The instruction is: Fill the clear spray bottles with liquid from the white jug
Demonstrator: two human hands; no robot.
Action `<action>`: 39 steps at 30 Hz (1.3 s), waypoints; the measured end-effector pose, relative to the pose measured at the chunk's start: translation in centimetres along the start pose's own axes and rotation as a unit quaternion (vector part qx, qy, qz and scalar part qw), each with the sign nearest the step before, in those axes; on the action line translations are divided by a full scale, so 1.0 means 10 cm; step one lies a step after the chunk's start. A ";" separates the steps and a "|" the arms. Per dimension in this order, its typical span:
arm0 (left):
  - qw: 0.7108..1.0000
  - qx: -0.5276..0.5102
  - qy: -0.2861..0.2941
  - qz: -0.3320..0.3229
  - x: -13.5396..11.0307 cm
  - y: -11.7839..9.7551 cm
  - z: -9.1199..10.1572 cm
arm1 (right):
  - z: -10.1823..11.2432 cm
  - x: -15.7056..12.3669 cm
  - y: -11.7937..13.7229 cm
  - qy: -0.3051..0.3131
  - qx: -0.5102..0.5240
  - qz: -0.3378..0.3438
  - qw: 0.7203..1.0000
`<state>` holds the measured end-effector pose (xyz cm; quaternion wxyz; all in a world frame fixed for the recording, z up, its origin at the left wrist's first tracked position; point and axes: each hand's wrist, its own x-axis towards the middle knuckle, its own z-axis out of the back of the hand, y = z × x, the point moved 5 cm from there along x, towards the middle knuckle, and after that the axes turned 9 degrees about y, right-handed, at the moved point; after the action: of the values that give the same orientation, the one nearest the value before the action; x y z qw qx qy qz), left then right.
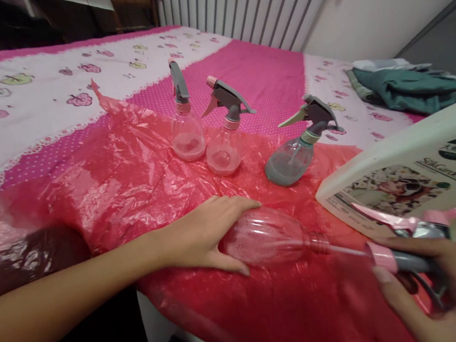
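A clear pink-tinted spray bottle [272,237] lies on its side on a red plastic sheet [130,176], its neck toward the right. My left hand [213,236] is wrapped round its base end. In my right hand [451,288] is a grey trigger spray head [413,262] with a pink collar. Its thin dip tube [348,250] runs into the bottle's neck, while the collar stays apart from the threads. Just behind my right hand lies a pink and silver pointed thing [407,224], partly hidden; I cannot make out its kind.
Behind the bottle stand two pink-collared spray bottles [188,137] [225,152] and a tilted green-collared one [290,158], each with some liquid. A large white jug [409,172] leans at right. Folded clothes [403,85] lie on the patterned bedspread [266,73]. A dark shape [32,259] shows under the sheet at left.
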<state>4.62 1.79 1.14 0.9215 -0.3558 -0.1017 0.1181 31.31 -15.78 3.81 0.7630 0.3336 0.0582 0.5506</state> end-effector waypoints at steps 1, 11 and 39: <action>1.000 0.002 0.001 0.001 0.00 0.00 0.00 | -0.05 0.01 0.02 0.010 0.003 0.006 1.000; 1.000 0.006 -0.001 -0.003 -0.01 0.00 0.01 | -0.27 0.11 0.09 0.047 0.077 0.052 0.995; 1.000 0.012 0.004 0.005 0.00 0.00 0.01 | -0.30 0.02 0.28 -0.006 0.014 0.102 0.995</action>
<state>4.61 1.82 1.23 0.9254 -0.3459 -0.0952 0.1222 27.81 -13.80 3.19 0.6985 0.3520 0.0275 0.6225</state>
